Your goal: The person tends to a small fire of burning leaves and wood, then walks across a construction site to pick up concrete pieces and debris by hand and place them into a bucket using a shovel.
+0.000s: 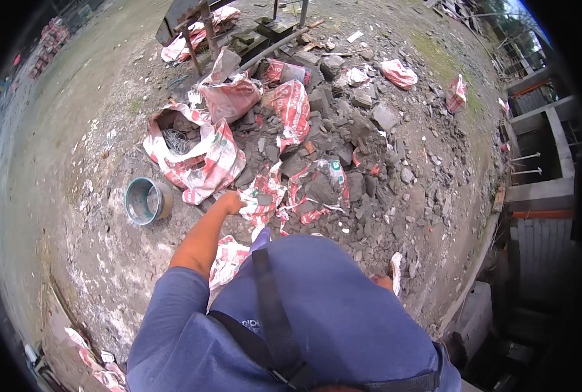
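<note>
L hand (231, 202) was partly curled at the edge of a torn red/wht sack (263, 201), couldn't tell if gripping; sack lay on the ground (101, 248) w/ grey rubble (363, 140) next to it; R hand (382, 281), mostly hidden by torso (330, 281), was beside a wht scrap (396, 273), opening & hold unclear; bucket (167, 198) sat left of L hand; open sack (219, 163) w/ wire (177, 141) lay just beyond.

The left hand (231, 203) is at a torn red-and-white sack (253, 212). A bucket (165, 200) sits to its left, grey rubble (364, 134) to its right
</note>
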